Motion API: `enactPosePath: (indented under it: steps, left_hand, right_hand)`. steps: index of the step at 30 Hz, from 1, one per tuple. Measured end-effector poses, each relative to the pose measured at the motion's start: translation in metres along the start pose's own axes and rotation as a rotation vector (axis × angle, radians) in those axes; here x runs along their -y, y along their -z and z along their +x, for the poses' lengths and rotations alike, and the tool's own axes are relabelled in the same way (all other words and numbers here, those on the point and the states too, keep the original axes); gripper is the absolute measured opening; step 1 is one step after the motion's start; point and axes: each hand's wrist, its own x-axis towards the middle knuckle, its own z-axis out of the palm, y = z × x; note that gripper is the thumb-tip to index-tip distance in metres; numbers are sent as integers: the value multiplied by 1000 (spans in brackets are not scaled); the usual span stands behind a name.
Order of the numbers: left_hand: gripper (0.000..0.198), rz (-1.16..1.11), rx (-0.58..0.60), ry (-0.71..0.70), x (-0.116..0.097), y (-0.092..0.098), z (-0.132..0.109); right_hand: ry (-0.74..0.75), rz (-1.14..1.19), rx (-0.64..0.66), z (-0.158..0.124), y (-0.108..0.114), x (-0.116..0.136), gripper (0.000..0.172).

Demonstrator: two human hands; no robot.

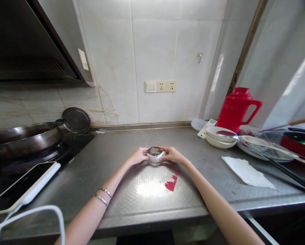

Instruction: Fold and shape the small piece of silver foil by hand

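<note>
A small round object (155,154), white at the side with a dark, shiny silver top and a clear-looking base, stands on the metal counter (121,177). My left hand (139,155) grips it from the left, fingers curled against its edge. On the opposite side my right hand (173,154) grips it too, its thumb near the front. Its exact kind is too small to tell, and the fingers hide both its sides. Closer to me, a torn red scrap (171,184) lies flat on the counter, nearest to my right forearm.
To the left, a metal pan (27,137) sits on the black stove, with a phone (21,187) and white cable in front. On the right are a red thermos (234,110), stacked bowls (220,142), a plate with utensils and a white napkin (246,172).
</note>
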Motion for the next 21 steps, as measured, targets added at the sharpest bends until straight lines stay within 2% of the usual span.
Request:
enactPosePath:
  steps: [14, 21]
  left_hand:
    - [43, 24, 1, 34, -4, 2, -5]
    - [43, 3, 20, 24, 1, 1, -5]
  right_hand:
    - [4, 3, -17, 1, -5, -2, 70]
    - [1, 3, -14, 2, -6, -4, 70]
